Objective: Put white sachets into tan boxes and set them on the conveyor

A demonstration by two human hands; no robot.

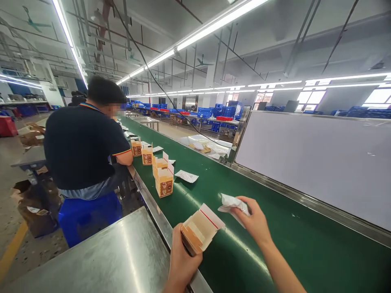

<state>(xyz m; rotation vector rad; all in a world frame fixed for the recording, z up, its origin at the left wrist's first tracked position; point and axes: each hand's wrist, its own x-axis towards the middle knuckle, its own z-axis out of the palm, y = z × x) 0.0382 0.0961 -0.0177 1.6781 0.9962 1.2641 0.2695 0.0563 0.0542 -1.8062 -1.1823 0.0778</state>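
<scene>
Open carton (200, 228), brown and orange with its white flap raised, sits in the grip of the left hand (181, 260) at the near edge of the green conveyor belt (275, 240), its mouth turned up and to the right. The fingers of that hand are clamped round the carton's lower end. Just to the right of it, the right hand (255, 221) pinches one white packet (232, 203) between thumb and fingers, held above the belt close to the carton's flap but not touching it.

Farther along the belt, four more cartons of the same print stand upright with flaps open: two close together (164, 182) nearer, then one (147, 155), then one (136, 148) farther off to the left. One loose white packet (186, 176) lies flat on the belt right of the nearest pair, and another smaller one (157, 149) lies farther up.

One steel table (106, 256) fills the near left corner. Beyond it one person in a dark shirt (82, 150) sits on a blue stool (88, 215) facing the belt, forearm resting at its edge by the farthest cartons. A large white panel (314, 162) runs along the right side of the belt. Blue crates (226, 110), too many and too distant to count, are stacked at the far end of the hall.
</scene>
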